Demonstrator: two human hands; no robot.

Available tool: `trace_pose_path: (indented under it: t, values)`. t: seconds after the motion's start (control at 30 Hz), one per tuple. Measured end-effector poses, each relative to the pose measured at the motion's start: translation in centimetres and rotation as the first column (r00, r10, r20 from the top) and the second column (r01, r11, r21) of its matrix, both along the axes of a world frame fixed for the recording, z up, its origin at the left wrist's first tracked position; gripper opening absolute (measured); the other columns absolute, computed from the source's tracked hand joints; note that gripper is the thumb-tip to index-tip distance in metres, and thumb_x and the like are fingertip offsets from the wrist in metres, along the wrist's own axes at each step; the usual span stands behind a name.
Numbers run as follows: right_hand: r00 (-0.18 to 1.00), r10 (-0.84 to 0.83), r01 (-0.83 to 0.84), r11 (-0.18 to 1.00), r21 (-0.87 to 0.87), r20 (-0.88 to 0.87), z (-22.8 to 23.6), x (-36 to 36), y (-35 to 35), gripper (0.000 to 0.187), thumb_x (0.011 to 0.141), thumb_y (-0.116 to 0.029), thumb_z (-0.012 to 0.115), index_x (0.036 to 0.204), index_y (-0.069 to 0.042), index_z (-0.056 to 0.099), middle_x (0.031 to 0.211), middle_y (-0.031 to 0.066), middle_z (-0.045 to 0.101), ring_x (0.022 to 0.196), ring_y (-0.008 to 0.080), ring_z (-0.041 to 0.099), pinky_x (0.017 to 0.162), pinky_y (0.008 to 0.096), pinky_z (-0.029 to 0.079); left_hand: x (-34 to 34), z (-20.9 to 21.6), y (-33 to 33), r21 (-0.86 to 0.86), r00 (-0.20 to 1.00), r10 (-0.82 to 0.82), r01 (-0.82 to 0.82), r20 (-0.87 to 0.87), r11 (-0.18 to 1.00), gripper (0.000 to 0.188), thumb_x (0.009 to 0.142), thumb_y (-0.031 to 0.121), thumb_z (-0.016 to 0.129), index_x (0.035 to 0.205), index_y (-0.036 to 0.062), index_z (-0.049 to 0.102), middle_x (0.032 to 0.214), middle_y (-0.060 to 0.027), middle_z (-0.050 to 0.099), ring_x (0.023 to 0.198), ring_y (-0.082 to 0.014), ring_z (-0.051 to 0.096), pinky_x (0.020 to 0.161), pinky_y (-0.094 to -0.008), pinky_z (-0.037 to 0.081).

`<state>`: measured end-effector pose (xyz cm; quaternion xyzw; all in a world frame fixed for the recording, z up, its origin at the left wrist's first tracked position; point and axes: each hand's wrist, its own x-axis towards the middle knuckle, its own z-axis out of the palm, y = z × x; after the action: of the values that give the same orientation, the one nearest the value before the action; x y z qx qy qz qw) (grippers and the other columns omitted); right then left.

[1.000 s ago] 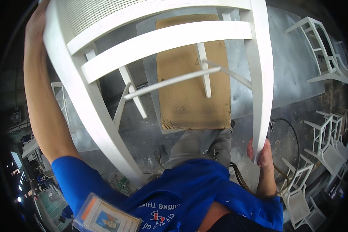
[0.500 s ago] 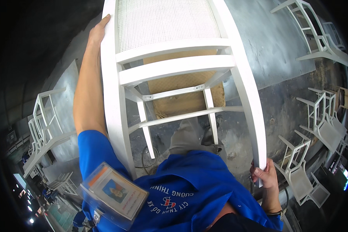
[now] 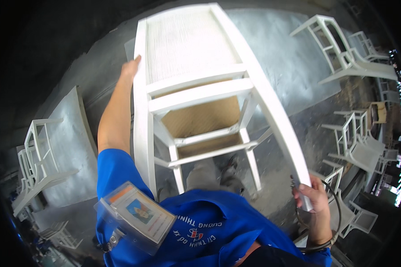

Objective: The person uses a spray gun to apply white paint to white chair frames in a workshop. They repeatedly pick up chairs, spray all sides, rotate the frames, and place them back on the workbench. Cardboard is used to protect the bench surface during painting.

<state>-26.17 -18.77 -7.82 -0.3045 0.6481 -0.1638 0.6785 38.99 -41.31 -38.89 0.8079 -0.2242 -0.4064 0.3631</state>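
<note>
A white wooden chair [image 3: 200, 95] with a pale woven back panel [image 3: 187, 42] is tipped in front of me, its back facing up. My left hand [image 3: 130, 69] grips the left edge of the back frame, with most fingers hidden behind it. At the near right, my right hand [image 3: 315, 196] is closed around the end of a long chair leg [image 3: 286, 142]. A brown panel [image 3: 205, 116] shows through the gap beneath the rails. Beside my right wrist loops a dark hose [image 3: 338, 213].
White chairs lie or stand at the right [image 3: 358, 149], far right [image 3: 329, 49] and left [image 3: 42, 160]. Grey metal-looking sheets [image 3: 71, 164] cover parts of the floor. A badge holder [image 3: 138, 218] hangs at my left sleeve.
The chair has turned slightly, and the far end of its back has come into view. Both hands keep their hold. My view has shifted too; the hose loop by my right wrist shows more.
</note>
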Motion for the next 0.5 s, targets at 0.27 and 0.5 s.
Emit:
trace_pose_path:
  t: [0.27, 0.5]
  values:
    - [0.984, 0.175, -0.174, 0.985, 0.013, -0.037, -2.4, 2.2, -9.0, 0.037, 0.088, -0.021, 0.072, 0.111, 0.008, 0.063, 0.070, 0.0109, 0.065, 0.042, 0.0146, 0.058, 0.037, 0.0240, 0.046, -6.5, 1.5, 7.5, -0.134, 0.963, -0.034, -0.002, -0.269, 0.991, 0.078, 0.094, 0.018, 0.073, 0.156, -0.0054, 0.032, 0.145, -0.0260, 0.056, 0.127, -0.0345, 0.061, 0.105, -0.0436, 0.051]
    - [0.991, 0.091, -0.096, 0.994, 0.044, 0.101, -4.2, 6.8, -18.1, 0.035, 0.096, -0.030, 0.061, 0.110, 0.001, 0.062, 0.070, 0.0064, 0.062, 0.046, 0.0124, 0.053, 0.041, 0.0269, 0.041, -9.1, 11.3, 16.7, -0.160, 0.853, -0.141, 0.068, -0.503, 0.985, 0.097, 0.087, 0.017, 0.076, 0.158, -0.0123, 0.017, 0.143, -0.0314, 0.053, 0.115, -0.0310, 0.068, 0.093, -0.0395, 0.059]
